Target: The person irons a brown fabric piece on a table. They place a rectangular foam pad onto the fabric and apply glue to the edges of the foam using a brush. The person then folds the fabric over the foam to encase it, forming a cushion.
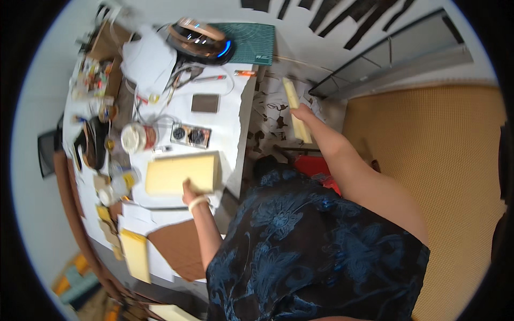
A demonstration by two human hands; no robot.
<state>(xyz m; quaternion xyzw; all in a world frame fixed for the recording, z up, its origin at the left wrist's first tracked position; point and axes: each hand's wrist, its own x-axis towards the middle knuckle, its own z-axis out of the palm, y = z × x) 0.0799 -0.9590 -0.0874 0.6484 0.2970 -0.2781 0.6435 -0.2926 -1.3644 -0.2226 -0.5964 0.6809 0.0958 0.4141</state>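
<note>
A thick pale-yellow block (174, 172), looking like foam, is at the near part of the white worktable (230, 144). My left hand (190, 192), with a light bangle at the wrist, grips the block's near edge; some of its fingers are hidden. My right arm reaches out past the table's right edge. In its closed right hand (301, 111) is a long, narrow pale-yellow foam piece (299, 130), held above the littered floor. A flat dark-brown square (205, 103) and a small panel with two round dark parts (190, 136) lie beyond the block.
A steam iron (201, 43) sits by a green cutting mat (254, 43) at the far end. Jars (134, 138) and bottles line the left side. Brown sheet material (179, 249) and another yellow block (135, 257) lie nearer. Scraps (276, 112) litter the floor.
</note>
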